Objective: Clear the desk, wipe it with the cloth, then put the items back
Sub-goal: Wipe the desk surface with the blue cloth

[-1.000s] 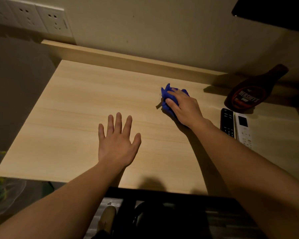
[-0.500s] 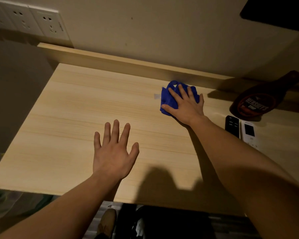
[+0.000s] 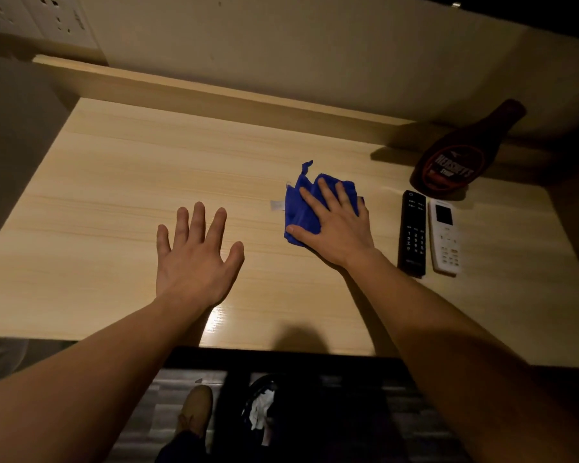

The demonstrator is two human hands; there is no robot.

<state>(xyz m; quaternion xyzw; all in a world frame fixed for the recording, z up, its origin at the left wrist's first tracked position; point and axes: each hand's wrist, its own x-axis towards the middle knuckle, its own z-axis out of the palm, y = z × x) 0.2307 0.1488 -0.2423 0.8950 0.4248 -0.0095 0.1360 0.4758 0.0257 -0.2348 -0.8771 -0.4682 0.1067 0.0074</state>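
A crumpled blue cloth (image 3: 300,205) lies on the light wooden desk (image 3: 121,182), right of centre. My right hand (image 3: 336,225) presses flat on top of the cloth, fingers spread over it. My left hand (image 3: 194,259) rests palm down on the bare desk, left of the cloth, fingers apart and holding nothing. At the right side of the desk lie a black remote (image 3: 412,233) and a white remote (image 3: 444,237) side by side. Behind them stands a brown chocolate syrup bottle (image 3: 455,162).
A raised wooden ledge (image 3: 214,91) runs along the back of the desk against the wall. White wall sockets (image 3: 47,18) sit at the top left. Below the front edge I see my shoe (image 3: 194,412) and a dark bin with white paper (image 3: 261,409).
My right hand has slid the cloth back toward me and slightly right, from near the back ledge. The fingers have flattened over it. My left hand stays on the desk.
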